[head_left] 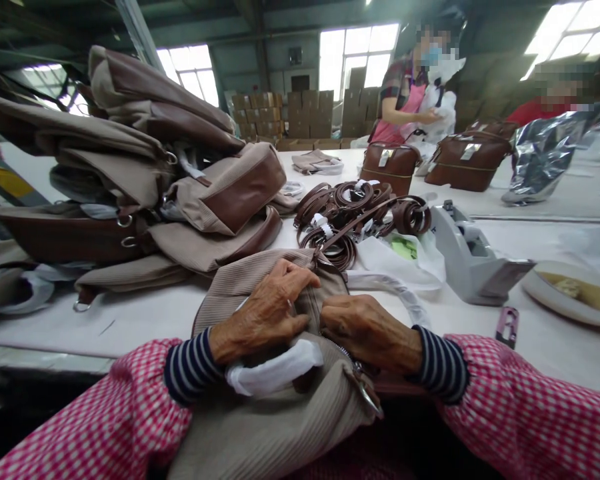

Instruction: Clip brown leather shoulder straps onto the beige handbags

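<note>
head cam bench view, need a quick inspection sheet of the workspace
surface: white work table, long and crowded
job's things: beige ribbed handbag with a metal zip, white wrapping showing at its opening
clutter: stacked tan-and-brown handbags, coiled brown leather straps, grey tape dispenser, white dish
grippers: left hand and right hand both grasp the bag, either side of the zip
cables: nothing seen
surroundings: co-worker in a pink apron, stacked cardboard boxes, bright factory windows
</note>
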Available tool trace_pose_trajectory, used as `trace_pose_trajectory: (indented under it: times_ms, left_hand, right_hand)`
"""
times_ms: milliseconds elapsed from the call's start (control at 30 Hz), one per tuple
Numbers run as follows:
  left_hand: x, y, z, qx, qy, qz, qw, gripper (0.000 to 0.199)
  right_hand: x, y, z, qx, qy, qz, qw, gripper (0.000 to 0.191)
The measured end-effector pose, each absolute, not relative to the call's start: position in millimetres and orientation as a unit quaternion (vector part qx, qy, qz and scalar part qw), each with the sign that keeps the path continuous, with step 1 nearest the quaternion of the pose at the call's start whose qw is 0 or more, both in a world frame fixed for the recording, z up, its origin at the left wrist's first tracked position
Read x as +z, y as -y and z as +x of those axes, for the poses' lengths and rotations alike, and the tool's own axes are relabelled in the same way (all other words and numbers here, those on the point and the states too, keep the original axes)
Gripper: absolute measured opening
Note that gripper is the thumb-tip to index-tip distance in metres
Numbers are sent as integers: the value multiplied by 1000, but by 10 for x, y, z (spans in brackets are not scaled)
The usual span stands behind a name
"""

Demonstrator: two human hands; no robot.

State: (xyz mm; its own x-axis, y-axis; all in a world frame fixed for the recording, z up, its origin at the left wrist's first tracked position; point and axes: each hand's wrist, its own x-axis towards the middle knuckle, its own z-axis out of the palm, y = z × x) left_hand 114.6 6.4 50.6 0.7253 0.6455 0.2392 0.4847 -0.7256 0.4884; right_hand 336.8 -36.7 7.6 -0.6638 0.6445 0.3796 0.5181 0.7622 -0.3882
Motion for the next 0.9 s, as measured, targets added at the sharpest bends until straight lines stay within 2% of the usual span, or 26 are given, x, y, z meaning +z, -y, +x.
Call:
trace_pose_trajectory:
  times_ms: [300, 467, 633, 767, 900]
  left_hand:
    - [473, -223, 1205, 181, -360, 896, 188, 38]
    - [462, -350, 1246, 148, -351, 913, 145, 9]
    - [442, -452, 1309, 132, -364, 906, 170, 9]
    - [362, -439, 1362, 138, -381, 905, 132, 11]
    - [306, -390, 1370, 170, -370, 905, 125, 10]
  right_hand:
    - [-7, -24, 3261, 42, 859, -382, 338, 20]
    - [-105, -33, 3233, 100, 803, -404, 427, 23]
    - [-71, 6, 3240, 209, 753, -432, 451, 23]
    - [131, 12, 3355, 310, 703, -454, 452, 31]
    - [323, 72, 3592, 302, 689, -491, 440, 41]
